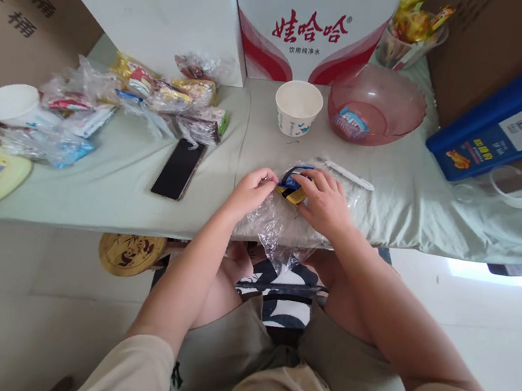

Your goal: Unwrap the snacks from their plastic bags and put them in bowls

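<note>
A clear plastic bag lies at the table's front edge and hangs over it. Small blue and yellow snack packets sit at its mouth. My left hand pinches the bag's edge beside the packets. My right hand is curled over the packets, fingers closed on them. A white strip lies just behind my right hand.
A white paper cup and a pink bowl stand behind the bag. A black phone lies left, by a heap of wrapped snacks. Boxes line the back; a blue jug lies at the right.
</note>
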Action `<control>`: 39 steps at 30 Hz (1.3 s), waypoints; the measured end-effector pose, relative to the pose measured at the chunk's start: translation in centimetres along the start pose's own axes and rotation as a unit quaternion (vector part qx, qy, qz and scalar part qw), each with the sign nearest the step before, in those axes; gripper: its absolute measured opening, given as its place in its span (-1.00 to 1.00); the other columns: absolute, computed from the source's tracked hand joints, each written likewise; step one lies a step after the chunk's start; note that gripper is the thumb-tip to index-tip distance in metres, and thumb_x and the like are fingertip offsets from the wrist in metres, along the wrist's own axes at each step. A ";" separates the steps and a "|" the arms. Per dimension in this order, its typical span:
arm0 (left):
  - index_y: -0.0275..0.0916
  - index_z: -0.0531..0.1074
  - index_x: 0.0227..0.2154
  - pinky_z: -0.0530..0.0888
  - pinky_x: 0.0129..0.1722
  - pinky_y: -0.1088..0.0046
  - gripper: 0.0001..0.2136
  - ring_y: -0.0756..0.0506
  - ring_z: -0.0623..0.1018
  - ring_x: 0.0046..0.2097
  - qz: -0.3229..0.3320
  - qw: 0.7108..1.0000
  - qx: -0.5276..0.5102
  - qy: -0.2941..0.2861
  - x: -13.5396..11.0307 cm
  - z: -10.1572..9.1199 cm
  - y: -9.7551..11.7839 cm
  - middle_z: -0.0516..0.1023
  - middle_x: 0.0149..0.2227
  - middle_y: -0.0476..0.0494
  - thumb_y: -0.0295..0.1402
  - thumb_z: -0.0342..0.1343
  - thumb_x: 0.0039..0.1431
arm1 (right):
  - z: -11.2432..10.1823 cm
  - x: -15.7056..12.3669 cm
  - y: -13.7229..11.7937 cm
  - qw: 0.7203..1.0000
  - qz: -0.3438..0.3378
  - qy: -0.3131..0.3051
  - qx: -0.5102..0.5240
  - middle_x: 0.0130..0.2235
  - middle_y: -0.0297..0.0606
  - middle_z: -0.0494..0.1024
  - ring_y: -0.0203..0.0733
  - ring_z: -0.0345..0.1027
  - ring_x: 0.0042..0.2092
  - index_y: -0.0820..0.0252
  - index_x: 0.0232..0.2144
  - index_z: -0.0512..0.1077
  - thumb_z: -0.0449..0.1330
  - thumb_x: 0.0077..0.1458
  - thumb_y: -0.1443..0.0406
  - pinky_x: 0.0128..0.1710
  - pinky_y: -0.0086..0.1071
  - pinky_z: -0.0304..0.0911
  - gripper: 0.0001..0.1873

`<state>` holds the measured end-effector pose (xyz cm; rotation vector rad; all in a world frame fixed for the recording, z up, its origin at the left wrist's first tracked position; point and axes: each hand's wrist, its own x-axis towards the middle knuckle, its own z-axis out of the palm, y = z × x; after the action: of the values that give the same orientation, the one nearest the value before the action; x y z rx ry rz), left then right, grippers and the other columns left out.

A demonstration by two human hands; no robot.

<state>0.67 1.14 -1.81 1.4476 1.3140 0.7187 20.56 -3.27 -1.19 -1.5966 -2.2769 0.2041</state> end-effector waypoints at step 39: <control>-0.17 0.32 -0.35 0.06 -0.64 0.54 -0.89 0.09 0.13 -0.66 -0.047 0.991 -0.126 0.022 2.6 -0.4 0.7 0.59 -0.46 0.00 -0.28 0.07 0.07 | -14.4 12.5 16.8 0.965 0.067 -0.134 -0.214 0.03 -0.07 0.58 0.07 0.43 0.03 0.18 0.10 0.49 0.33 -0.01 0.37 0.00 -0.09 0.28 -0.44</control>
<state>1.16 3.78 -1.51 1.1666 1.2660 0.8269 36.75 13.17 9.40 -2.0505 -2.5450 -0.0493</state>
